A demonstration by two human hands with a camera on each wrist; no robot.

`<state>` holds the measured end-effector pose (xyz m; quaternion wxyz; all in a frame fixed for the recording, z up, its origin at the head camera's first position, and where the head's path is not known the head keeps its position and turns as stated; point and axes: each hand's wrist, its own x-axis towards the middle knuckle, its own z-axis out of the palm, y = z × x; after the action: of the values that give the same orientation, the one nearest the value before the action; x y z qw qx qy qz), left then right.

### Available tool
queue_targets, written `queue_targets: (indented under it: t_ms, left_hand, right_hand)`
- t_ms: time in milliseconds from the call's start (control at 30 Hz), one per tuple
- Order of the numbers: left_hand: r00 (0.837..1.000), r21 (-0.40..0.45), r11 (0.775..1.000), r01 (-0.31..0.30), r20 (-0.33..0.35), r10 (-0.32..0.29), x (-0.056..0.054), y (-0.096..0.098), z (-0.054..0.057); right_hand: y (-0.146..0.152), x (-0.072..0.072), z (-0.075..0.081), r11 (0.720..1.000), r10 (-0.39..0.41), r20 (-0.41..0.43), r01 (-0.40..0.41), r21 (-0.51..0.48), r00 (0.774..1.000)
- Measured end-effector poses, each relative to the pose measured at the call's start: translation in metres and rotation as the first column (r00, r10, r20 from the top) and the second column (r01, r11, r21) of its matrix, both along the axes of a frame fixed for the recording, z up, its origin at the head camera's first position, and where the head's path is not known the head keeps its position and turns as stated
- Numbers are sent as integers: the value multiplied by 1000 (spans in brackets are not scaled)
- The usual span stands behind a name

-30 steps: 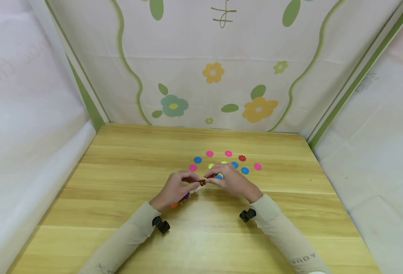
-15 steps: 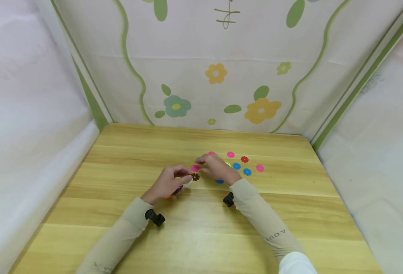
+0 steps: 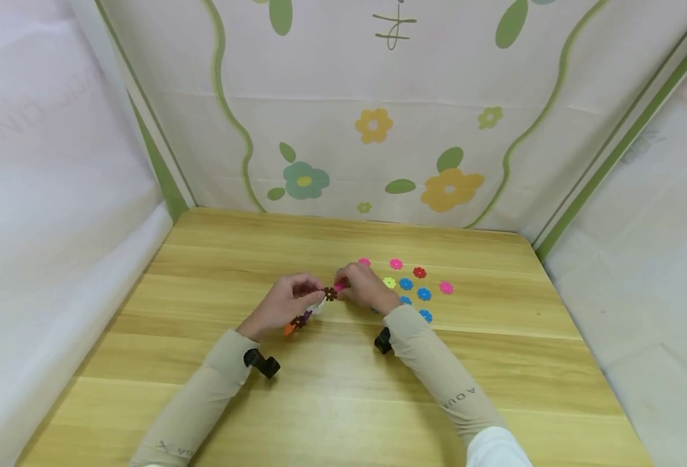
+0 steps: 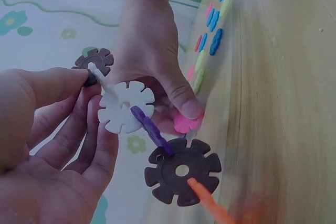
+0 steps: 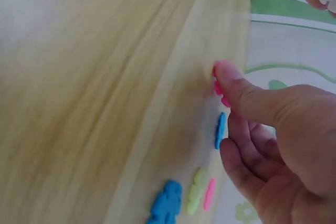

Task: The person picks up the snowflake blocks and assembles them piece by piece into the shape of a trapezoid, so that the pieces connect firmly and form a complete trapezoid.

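My left hand (image 3: 285, 303) pinches a linked chain of notched, flower-shaped plastic discs between thumb and fingers. From the top, the chain runs through a brown disc (image 4: 97, 60), white discs (image 4: 127, 107), a purple disc (image 4: 151, 129), another brown disc (image 4: 182, 174) and an orange disc (image 4: 212, 203). My right hand (image 3: 368, 287) holds a pink disc (image 5: 218, 88) by thumb and fingertips, partly covered. In the head view the pink disc is just right of the chain's upper brown disc (image 3: 330, 294); whether they touch I cannot tell.
Loose discs lie flat on the wooden table (image 3: 343, 389) beyond and right of my right hand, among them a red disc (image 3: 419, 273), a yellow disc (image 3: 389, 283) and several blue discs (image 3: 423, 294). A flower-printed curtain (image 3: 343, 78) stands behind the table.
My right hand has left the chain, moved left to a pink disc on the table and now holds it. My left hand has kept the chain, shifting slightly left and away from me.
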<state>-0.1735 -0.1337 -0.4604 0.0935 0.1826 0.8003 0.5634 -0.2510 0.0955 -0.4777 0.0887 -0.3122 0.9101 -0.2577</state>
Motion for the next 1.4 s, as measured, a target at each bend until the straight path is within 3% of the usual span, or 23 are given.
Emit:
queue_targets:
  t_ms: [200, 400, 567, 933, 1200, 1400]
  left_hand:
    - [1000, 45, 999, 0, 24, -1, -1, 3, 3]
    - [1000, 70, 998, -6, 16, 5, -3, 10, 6]
    - [1000, 79, 997, -6, 16, 5, -4, 16, 5]
    - [999, 143, 989, 30, 20, -33, -1, 31, 4]
    - [999, 160, 987, 32, 6, -34, -1, 39, 4]
    - [999, 157, 987, 27, 25, -32, 4, 45, 8]
  right_hand:
    - [18, 4, 15, 991, -28, 99, 41, -126, 995]
    - [37, 12, 41, 950, 14, 161, 38, -311, 987]
    - [47, 18, 54, 925, 53, 111, -7, -379, 992]
    - [57, 33, 65, 870, 120, 30, -90, -485, 992]
    - [61, 39, 61, 862, 113, -16, -106, -496, 993]
    - [63, 42, 57, 836, 131, -51, -138, -531, 990]
